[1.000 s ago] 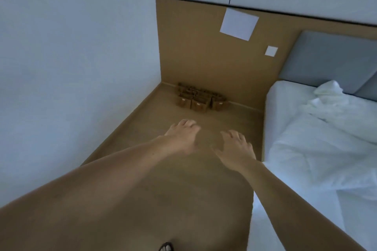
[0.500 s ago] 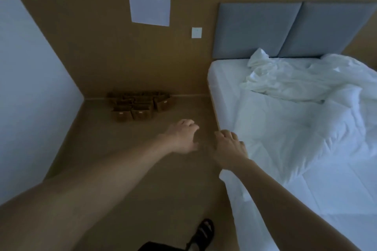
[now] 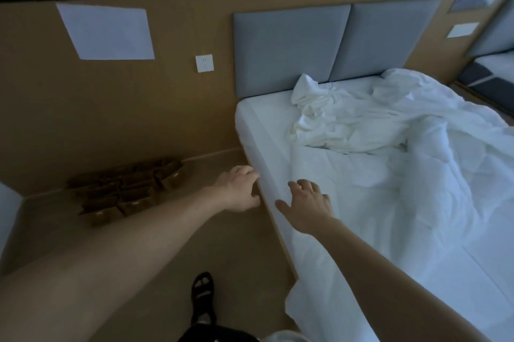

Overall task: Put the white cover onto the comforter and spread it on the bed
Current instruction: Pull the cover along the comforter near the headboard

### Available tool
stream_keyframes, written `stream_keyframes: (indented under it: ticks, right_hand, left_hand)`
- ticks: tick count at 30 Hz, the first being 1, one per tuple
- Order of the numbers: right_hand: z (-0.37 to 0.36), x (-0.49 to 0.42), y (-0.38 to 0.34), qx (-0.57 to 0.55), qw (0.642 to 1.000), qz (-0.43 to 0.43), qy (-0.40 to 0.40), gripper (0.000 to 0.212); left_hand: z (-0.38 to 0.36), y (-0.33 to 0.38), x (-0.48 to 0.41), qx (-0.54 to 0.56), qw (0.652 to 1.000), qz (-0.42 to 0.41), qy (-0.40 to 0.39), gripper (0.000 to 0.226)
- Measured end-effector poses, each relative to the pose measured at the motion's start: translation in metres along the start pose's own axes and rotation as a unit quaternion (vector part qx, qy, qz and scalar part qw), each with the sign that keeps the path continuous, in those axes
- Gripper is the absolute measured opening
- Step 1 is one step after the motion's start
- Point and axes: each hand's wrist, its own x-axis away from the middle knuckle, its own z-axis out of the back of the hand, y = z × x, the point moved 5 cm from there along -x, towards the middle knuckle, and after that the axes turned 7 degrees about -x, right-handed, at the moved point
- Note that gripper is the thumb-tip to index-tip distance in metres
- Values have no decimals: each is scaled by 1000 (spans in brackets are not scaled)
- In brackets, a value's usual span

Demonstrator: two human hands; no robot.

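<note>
**Both hands empty at the bed's edge**

- Left hand, centre frame: fingers loosely curled, holding nothing, at the wooden bed frame; contact unclear.
- Right hand: fingers spread wide, empty, over the mattress edge.
- White cover lies crumpled, upper centre-right, below the grey headboard.
- Comforter lies bunched at right, partly on the cover.
- Brown paper bags stand at left on tan floor; their small labels are unreadable.
- On the wood wall panel: blank white sheet and socket.
- Black sandal, bottom centre. Dim light.
</note>
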Motion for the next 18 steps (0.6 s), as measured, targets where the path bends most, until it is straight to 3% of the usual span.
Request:
stream_keyframes:
  ticks: [10, 18]
  right_hand:
    - [50, -167, -42, -31, 995, -78, 44, 65]
    - [69, -251, 25, -78, 980, -176, 49, 66]
  left_hand:
    - [67, -95, -176, -39, 995, -89, -21, 71]
    - [101, -56, -306, -95, 979, -178, -36, 71]
